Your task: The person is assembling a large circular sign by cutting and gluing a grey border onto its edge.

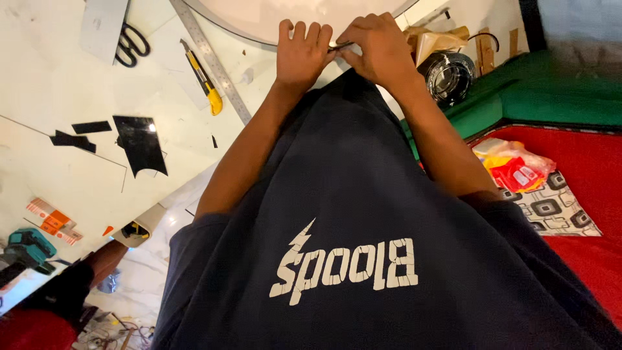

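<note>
Overhead, a person in a dark blue shirt is bending over a white surface (pixel 58 84), both hands meeting at twelve o'clock on the edge of a large white disc (pixel 259 16). The left hand (pixel 303 55) is lying with its fingers curled over the disc's rim, and whether it is gripping anything cannot be told. The right hand (pixel 377 46) is closing its fingertips on a thin dark strip (pixel 341 46), which is running between the two hands just at the rim.

At eleven o'clock from the hands, a steel ruler (pixel 210 58) is lying slantwise, with a yellow knife (pixel 202 76) just beside it. Black scissors (pixel 131 44) are resting farther out at ten o'clock, touching a grey sheet. Black offcuts (pixel 139 142) are scattered at nine o'clock, well apart from the hands. A roll of clear tape (pixel 449 76) is sitting at two o'clock near the right forearm, beside crumpled brown paper. A snack bag (pixel 515 170) is lying at four o'clock on red fabric. A teal tool (pixel 29 246) and an orange box (pixel 53 220) are sitting at eight o'clock.
</note>
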